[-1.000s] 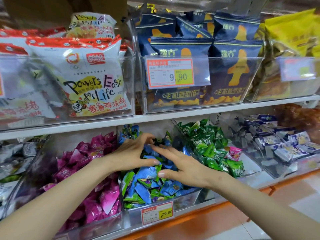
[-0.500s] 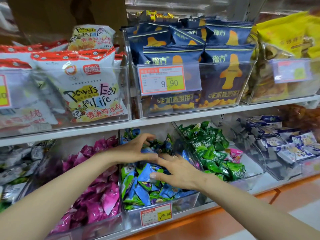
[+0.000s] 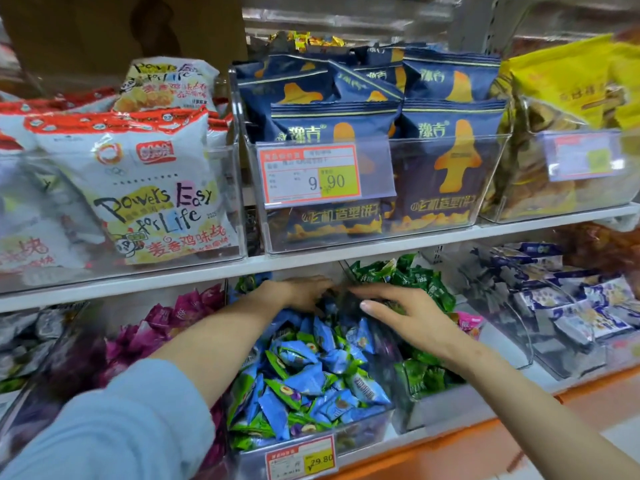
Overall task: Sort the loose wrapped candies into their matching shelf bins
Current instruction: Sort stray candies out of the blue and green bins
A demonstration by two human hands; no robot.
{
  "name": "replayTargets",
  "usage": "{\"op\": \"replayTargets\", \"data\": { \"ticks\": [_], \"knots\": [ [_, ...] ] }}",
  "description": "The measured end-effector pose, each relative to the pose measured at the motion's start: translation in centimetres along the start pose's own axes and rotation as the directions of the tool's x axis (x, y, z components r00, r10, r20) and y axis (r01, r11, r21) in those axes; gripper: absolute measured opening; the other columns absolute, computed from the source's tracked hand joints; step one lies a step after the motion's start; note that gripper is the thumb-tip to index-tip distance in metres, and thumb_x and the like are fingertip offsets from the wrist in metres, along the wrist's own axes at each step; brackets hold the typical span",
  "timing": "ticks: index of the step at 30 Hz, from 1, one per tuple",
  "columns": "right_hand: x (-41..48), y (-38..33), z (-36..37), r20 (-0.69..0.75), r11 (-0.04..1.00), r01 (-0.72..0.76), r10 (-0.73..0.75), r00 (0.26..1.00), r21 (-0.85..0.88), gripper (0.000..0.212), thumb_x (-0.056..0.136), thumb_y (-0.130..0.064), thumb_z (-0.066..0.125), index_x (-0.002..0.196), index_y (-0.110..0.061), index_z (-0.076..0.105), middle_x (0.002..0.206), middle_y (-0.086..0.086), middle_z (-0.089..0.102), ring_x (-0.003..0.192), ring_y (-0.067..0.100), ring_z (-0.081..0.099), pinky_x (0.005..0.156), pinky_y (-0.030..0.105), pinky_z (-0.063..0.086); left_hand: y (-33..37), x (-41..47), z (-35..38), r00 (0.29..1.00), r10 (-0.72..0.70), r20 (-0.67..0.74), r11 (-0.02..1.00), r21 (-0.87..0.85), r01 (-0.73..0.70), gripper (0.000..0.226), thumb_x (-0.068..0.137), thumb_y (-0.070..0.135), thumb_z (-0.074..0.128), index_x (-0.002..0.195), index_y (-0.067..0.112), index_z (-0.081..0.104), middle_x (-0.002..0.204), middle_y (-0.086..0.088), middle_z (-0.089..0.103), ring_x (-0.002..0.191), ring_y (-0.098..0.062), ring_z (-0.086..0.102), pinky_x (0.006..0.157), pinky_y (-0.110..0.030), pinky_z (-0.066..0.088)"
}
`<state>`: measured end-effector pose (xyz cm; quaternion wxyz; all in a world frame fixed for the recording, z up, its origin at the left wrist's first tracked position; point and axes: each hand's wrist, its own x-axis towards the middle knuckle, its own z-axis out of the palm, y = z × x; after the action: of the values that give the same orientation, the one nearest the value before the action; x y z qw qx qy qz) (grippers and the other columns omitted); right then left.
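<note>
Both hands reach into the middle bin (image 3: 363, 433), a clear bin under the shelf board (image 3: 381, 249), heaped with blue candies (image 3: 311, 372), some with green ends. The left hand (image 3: 298, 292) is at the bin's back, its fingers bent down into the heap. Blur hides the tips, so I cannot tell whether it holds a candy. The right hand (image 3: 412, 318) lies over the bin's back right corner, fingers stretched out and loose, gripping nothing. The two hands are close together, with a dark blurred patch between them.

The bin to the right of the middle bin holds green candies (image 3: 424, 284), with one pink candy (image 3: 467, 323) among them, just past the right wrist. The bin to the left holds pink candies (image 3: 166, 323). A price tag (image 3: 300, 460) reading 29.80 sits on the middle bin's front. Directly above the bin, on the board, stand navy bags (image 3: 332, 133). A light blue sleeve (image 3: 121, 427) covers the left upper arm.
</note>
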<state>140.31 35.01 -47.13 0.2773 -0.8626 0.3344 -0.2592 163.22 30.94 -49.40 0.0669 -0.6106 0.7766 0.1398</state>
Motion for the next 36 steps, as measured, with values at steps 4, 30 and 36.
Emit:
{"op": "replayTargets", "data": {
  "ticks": [4, 30, 36],
  "knots": [
    [0.4, 1.8, -0.2, 0.015, 0.994, -0.051, 0.050, 0.999, 0.100, 0.027, 0.090, -0.040, 0.052, 0.113, -0.035, 0.065, 0.117, -0.020, 0.063, 0.108, -0.012, 0.054, 0.095, 0.015, 0.040, -0.8, 0.5, -0.1, 0.999, -0.034, 0.016, 0.998, 0.050, 0.033, 0.055, 0.089, 0.035, 0.060, 0.137, 0.025, 0.035, 0.137, -0.003, 0.040, 0.122, -0.025, 0.044, 0.092, -0.032, 0.039],
    [1.8, 2.5, 0.5, -0.031, 0.995, -0.091, 0.093, 0.995, 0.047, 0.022, 0.092, -0.032, 0.057, 0.112, -0.035, 0.066, 0.112, -0.017, 0.066, 0.099, -0.013, 0.055, 0.081, 0.001, 0.039, -4.0, -6.4, -0.5, 0.926, -0.178, -0.333, 0.946, -0.318, 0.067, 0.044, 0.096, 0.029, 0.050, 0.135, 0.012, 0.045, 0.135, -0.003, 0.047, 0.125, -0.019, 0.044, 0.104, -0.023, 0.033],
    [2.1, 0.8, 1.2, -0.092, 0.990, 0.033, -0.046, 0.995, -0.139, 0.023, 0.091, -0.032, 0.059, 0.111, -0.028, 0.068, 0.112, -0.013, 0.066, 0.104, 0.006, 0.058, 0.088, 0.020, 0.042, -3.1, -13.3, 0.5, 0.798, -0.193, -0.570, 0.976, -0.192, 0.099, 0.040, 0.093, 0.029, 0.055, 0.130, 0.018, 0.050, 0.127, 0.001, 0.054, 0.106, -0.011, 0.050, 0.085, -0.019, 0.034]
  ]
}}
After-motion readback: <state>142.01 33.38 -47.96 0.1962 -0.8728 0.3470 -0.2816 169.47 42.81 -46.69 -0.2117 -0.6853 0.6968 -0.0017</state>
